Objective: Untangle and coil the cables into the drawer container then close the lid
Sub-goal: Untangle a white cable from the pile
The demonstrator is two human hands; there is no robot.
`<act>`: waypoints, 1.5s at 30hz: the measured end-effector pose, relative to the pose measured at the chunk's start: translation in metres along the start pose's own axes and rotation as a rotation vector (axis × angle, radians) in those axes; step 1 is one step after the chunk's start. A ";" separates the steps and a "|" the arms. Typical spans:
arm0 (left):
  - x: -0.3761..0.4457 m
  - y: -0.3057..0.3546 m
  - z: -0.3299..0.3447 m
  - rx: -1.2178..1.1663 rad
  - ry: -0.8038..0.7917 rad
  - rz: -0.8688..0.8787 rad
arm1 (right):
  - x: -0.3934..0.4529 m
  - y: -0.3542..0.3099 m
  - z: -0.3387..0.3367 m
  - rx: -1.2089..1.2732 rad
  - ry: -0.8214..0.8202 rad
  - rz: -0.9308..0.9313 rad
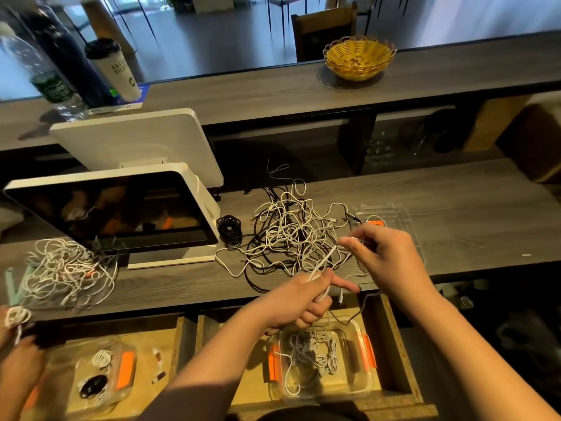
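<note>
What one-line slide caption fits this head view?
Both hands, left hand and right hand, pull a white cable from the tangle above the drawer container.

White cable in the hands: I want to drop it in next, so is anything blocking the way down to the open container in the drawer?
Nothing visible: the container sits open directly below the left hand.

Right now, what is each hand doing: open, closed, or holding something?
Left hand: closed around a white cable, index finger sticking out.
Right hand: pinching the same white cable near its end.
</note>
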State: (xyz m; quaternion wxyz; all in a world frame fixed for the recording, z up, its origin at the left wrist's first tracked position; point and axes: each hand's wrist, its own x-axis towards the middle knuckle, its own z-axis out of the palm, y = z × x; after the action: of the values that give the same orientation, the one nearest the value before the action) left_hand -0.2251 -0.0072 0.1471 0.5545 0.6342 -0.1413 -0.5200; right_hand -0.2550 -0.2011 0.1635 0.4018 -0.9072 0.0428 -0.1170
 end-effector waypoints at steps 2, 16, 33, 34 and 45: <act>0.001 -0.001 -0.002 -0.060 0.060 0.059 | 0.000 0.002 -0.001 -0.003 -0.016 0.017; 0.009 -0.001 -0.001 -0.479 0.398 0.314 | -0.022 -0.006 0.038 0.048 -0.221 0.092; 0.013 -0.001 -0.001 -0.928 0.561 0.450 | -0.042 -0.028 0.063 -0.050 -0.349 0.067; 0.013 -0.002 -0.002 -0.919 0.583 0.453 | -0.044 -0.028 0.064 -0.094 -0.368 0.065; 0.020 -0.014 -0.001 -0.353 0.721 0.363 | -0.063 -0.043 0.066 -0.203 -0.485 -0.048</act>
State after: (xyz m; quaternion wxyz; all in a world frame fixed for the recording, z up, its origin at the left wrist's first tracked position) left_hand -0.2220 -0.0169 0.1250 0.7507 0.6354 0.0431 -0.1758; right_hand -0.3010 -0.1137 0.1413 0.3045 -0.9451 -0.0648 0.0995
